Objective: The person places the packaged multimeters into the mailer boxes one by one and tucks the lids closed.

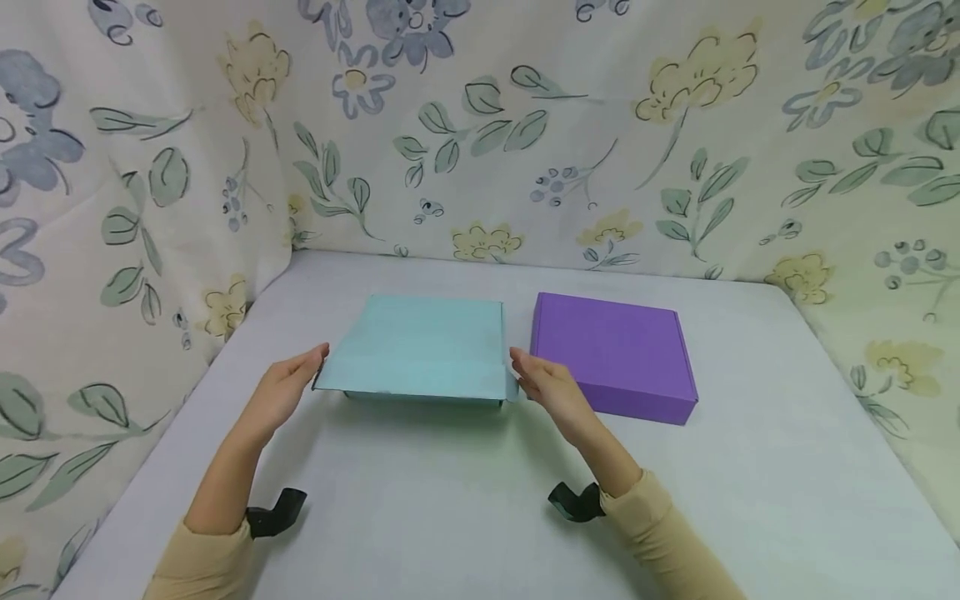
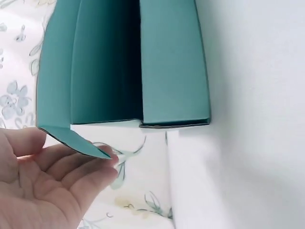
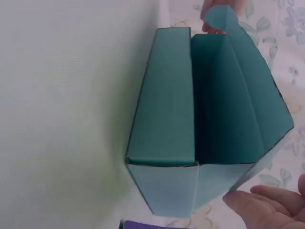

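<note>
A light blue cardboard box (image 1: 427,342) stands on the white table with its lid partly raised. Its dark inside shows between the front wall (image 2: 174,62) and the lid's front flap (image 2: 55,71) in the left wrist view. At the flap's left end, my left hand (image 1: 283,390) touches the small side tab (image 2: 81,143), fingers mostly straight. On the other side, my right hand (image 1: 558,396) has its extended fingertips against the tab at the lid's right end. The right wrist view shows those fingers (image 3: 243,202) beside the box's lower right corner.
A closed purple box (image 1: 615,350) lies just right of the blue one, close to my right hand. White cloth covers the table (image 1: 450,500). A floral curtain (image 1: 480,150) hangs behind and along both sides. Black straps (image 1: 277,512) stick out at my wrists.
</note>
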The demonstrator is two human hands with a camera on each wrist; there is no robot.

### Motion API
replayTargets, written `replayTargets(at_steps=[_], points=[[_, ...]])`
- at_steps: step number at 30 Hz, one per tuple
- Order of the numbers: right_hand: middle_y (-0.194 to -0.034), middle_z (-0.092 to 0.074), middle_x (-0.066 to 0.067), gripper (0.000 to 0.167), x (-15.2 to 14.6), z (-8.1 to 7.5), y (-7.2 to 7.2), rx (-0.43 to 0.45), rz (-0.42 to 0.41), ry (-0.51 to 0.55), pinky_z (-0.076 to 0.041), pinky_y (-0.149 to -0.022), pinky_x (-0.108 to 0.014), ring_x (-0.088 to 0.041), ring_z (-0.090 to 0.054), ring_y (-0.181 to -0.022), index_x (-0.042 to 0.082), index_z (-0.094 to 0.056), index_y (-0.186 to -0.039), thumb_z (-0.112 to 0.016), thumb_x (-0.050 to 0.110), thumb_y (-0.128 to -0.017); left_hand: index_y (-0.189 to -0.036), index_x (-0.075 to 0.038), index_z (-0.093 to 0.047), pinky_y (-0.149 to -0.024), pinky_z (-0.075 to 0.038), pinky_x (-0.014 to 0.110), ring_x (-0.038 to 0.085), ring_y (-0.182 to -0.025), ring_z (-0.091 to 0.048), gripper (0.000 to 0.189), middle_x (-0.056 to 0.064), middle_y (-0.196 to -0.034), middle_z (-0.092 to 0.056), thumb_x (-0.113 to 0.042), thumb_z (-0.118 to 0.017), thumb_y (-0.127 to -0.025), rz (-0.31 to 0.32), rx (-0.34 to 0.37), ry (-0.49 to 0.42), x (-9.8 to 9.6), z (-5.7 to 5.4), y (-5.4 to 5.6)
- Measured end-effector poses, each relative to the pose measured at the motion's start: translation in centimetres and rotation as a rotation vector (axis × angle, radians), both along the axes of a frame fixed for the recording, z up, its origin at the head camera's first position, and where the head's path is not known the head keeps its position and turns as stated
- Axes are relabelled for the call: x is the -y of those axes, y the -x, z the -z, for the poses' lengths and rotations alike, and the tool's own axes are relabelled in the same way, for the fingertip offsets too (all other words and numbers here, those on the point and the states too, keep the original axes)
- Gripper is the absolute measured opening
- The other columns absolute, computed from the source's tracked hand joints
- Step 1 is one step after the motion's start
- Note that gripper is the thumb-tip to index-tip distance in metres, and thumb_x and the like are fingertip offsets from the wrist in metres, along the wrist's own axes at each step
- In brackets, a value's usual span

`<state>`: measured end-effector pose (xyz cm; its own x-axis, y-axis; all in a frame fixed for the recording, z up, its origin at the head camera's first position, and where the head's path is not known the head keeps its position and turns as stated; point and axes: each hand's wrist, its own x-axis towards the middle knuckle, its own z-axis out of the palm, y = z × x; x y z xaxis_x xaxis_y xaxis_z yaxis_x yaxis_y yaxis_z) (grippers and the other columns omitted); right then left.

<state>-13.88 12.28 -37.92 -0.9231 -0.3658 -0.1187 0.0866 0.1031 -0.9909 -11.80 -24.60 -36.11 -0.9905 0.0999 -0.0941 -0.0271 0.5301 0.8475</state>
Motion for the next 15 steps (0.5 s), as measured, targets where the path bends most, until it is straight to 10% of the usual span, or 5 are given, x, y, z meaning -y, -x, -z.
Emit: replayTargets(at_steps=[15], points=[[-0.151,-0.036,-0.019,0.047,0.26,0.52,-0.7,-0.039,0.0,-0.086,-0.032,-0.111,-0.041,-0.031,-0.03,-0.141,-0.009,-0.04,-0.143,-0.038,0.022,-0.107,-0.145,0.013,-0.031,-0.11,-0.022,0.065,0.047,-0.14,-0.023,0.056,0.03,-0.148,-0.031,-0.03,-0.031,-0.108,0.002,-0.007,0.005,-0.27,0.53,-0.93]])
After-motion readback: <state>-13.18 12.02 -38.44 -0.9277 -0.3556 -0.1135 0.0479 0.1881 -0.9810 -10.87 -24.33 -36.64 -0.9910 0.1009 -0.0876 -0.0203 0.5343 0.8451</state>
